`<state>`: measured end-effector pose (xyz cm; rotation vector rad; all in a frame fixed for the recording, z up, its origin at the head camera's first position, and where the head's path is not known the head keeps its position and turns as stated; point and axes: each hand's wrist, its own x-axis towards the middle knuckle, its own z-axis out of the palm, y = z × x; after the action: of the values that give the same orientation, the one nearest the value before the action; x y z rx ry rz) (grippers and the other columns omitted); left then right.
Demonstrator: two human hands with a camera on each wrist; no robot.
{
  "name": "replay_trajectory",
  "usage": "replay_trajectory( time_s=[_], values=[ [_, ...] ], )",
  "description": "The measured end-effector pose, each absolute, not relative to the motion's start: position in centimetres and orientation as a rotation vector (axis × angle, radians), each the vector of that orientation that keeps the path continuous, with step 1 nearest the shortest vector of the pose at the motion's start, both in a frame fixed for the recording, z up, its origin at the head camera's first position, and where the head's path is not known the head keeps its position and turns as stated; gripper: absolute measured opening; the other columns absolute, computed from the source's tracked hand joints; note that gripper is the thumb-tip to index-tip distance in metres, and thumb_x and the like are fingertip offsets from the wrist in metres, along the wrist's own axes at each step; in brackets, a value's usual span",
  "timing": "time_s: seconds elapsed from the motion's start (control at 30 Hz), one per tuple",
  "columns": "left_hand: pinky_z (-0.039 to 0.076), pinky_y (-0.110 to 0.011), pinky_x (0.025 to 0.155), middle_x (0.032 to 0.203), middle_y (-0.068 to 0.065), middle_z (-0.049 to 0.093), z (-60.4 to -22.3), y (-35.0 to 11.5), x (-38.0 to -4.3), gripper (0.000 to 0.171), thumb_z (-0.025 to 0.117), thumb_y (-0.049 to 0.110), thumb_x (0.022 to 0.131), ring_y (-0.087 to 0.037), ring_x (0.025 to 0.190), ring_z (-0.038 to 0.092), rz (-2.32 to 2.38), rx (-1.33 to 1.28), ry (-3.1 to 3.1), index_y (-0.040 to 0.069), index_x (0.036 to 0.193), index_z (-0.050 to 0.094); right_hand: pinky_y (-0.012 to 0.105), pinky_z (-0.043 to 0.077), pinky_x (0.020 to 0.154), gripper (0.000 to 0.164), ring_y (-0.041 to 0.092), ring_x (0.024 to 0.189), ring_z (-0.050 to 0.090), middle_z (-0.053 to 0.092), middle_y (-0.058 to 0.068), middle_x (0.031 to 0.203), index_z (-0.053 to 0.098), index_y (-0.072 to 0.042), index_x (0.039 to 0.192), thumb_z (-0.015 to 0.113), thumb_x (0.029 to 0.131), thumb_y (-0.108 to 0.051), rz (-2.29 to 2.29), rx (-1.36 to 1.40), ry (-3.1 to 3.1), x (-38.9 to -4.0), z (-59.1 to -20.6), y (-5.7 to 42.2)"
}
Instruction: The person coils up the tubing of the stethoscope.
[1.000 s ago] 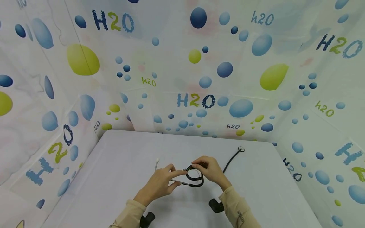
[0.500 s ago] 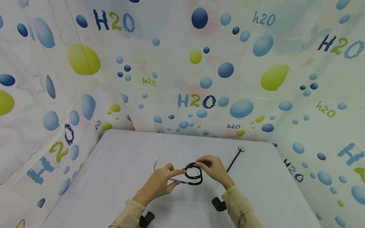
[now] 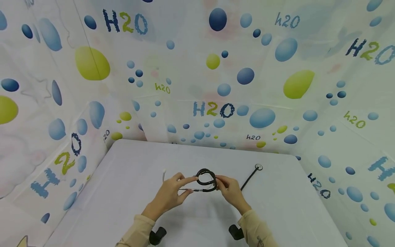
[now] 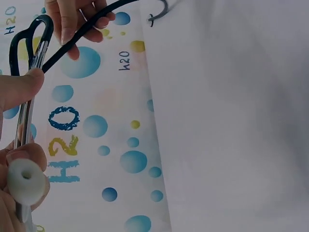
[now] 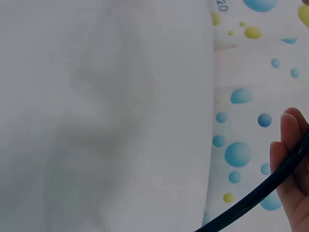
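Observation:
A stethoscope with black tubing (image 3: 204, 169) is held up between both hands over the white table. My left hand (image 3: 170, 192) pinches its metal ear tubes (image 4: 24, 125) between thumb and fingers. One pale ear tip (image 4: 29, 180) shows large in the left wrist view. At the right of the loop, my right hand (image 3: 232, 195) holds the tubing. In the right wrist view the black tube (image 5: 256, 195) runs across the right hand's fingers (image 5: 289, 164). Beyond that hand the tubing reaches to the round chest piece (image 3: 258, 167), toward the back right of the table.
The white table (image 3: 139, 161) reaches back to a curtain (image 3: 179, 61) printed with bubbles and H2O lettering, which also stands at both sides. Black wrist-worn devices sit by the left sleeve (image 3: 135, 231) and the right sleeve (image 3: 257, 228).
The looped tubing has tilted upward between the hands. My right hand has shifted lower, to the loop's right side, and my left hand has moved slightly left. The chest piece has shifted slightly.

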<state>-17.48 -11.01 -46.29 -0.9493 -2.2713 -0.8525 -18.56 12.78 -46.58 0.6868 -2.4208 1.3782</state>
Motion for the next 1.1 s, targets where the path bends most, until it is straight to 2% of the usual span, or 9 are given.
replay_trajectory(
  time_s=[0.1,0.23,0.33,0.4,0.5,0.63,0.93,1.0,1.1],
  values=[
    [0.034,-0.012,0.048,0.079,-0.001,0.051,-46.2,-10.9,-17.5,0.047,0.082,0.012,0.071,0.001,0.053,0.033,-0.837,-0.916,-2.261,0.016,0.116,0.068,0.019,0.046,0.049,0.022,0.018,0.055,0.059,0.066,0.011,0.072,0.064,0.012,0.106,0.054,0.087,0.014,1.266,0.720,-2.434,-18.5,-48.0,12.5],
    [0.035,-0.012,0.047,0.077,-0.003,0.051,-46.2,-10.7,-17.6,0.048,0.082,0.011,0.071,0.000,0.051,0.033,-0.811,-0.854,-2.250,0.013,0.117,0.067,0.019,0.043,0.050,0.015,0.009,0.057,0.051,0.058,0.001,0.068,0.064,0.001,0.092,0.056,0.085,0.012,0.994,0.788,-2.489,-17.9,-48.0,11.8],
    [0.035,-0.013,0.047,0.077,-0.003,0.051,-46.1,-10.6,-17.8,0.048,0.082,0.011,0.071,-0.001,0.051,0.034,-0.815,-0.827,-2.251,0.013,0.117,0.067,0.022,0.045,0.054,0.016,0.011,0.060,0.052,0.057,0.002,0.069,0.058,-0.003,0.081,0.057,0.084,0.013,0.852,0.795,-2.505,-17.8,-47.5,11.4],
    [0.037,-0.014,0.048,0.076,-0.002,0.051,-45.9,-10.4,-17.8,0.049,0.082,0.012,0.071,-0.002,0.053,0.036,-0.837,-0.825,-2.248,0.013,0.118,0.066,0.024,0.046,0.054,0.015,0.016,0.062,0.055,0.057,0.006,0.071,0.059,0.000,0.082,0.057,0.083,0.014,0.834,0.763,-2.519,-17.8,-47.2,11.2],
    [0.041,-0.016,0.051,0.076,-0.001,0.051,-45.4,-10.0,-17.8,0.051,0.081,0.013,0.073,-0.005,0.057,0.042,-0.887,-0.835,-2.245,0.014,0.120,0.065,0.025,0.047,0.057,0.021,0.018,0.065,0.056,0.060,0.009,0.078,0.065,0.006,0.101,0.057,0.083,0.014,0.821,0.760,-2.580,-17.7,-47.2,10.9],
    [0.042,-0.017,0.053,0.076,-0.001,0.051,-45.1,-9.7,-17.8,0.051,0.080,0.014,0.074,-0.008,0.060,0.045,-0.913,-0.851,-2.251,0.014,0.123,0.064,0.023,0.046,0.058,0.035,0.015,0.069,0.055,0.060,0.011,0.085,0.056,0.011,0.122,0.056,0.087,0.009,0.843,0.872,-2.641,-17.2,-47.5,10.5],
    [0.035,-0.015,0.046,0.075,-0.004,0.051,-45.8,-10.2,-18.0,0.052,0.083,0.009,0.070,-0.003,0.049,0.034,-0.781,-0.787,-2.250,0.013,0.118,0.066,0.019,0.039,0.049,0.016,0.003,0.057,0.043,0.052,-0.001,0.067,0.065,0.004,0.101,0.062,0.085,0.007,0.947,0.792,-2.662,-16.3,-46.3,11.2],
    [0.035,-0.014,0.046,0.075,-0.004,0.050,-46.1,-10.3,-18.0,0.051,0.083,0.009,0.069,-0.002,0.049,0.032,-0.749,-0.778,-2.235,0.012,0.117,0.066,0.019,0.041,0.050,0.021,0.002,0.058,0.044,0.056,-0.001,0.069,0.065,0.006,0.104,0.064,0.084,0.006,0.980,0.803,-2.692,-16.1,-45.8,11.4],
    [0.034,-0.014,0.044,0.075,-0.005,0.050,-46.3,-10.3,-18.2,0.050,0.083,0.009,0.070,-0.002,0.047,0.031,-0.713,-0.763,-2.213,0.011,0.117,0.066,0.019,0.043,0.051,0.016,0.001,0.058,0.046,0.060,0.001,0.071,0.064,0.005,0.100,0.066,0.084,0.002,0.974,0.820,-2.758,-15.8,-45.1,11.5]
  ],
)
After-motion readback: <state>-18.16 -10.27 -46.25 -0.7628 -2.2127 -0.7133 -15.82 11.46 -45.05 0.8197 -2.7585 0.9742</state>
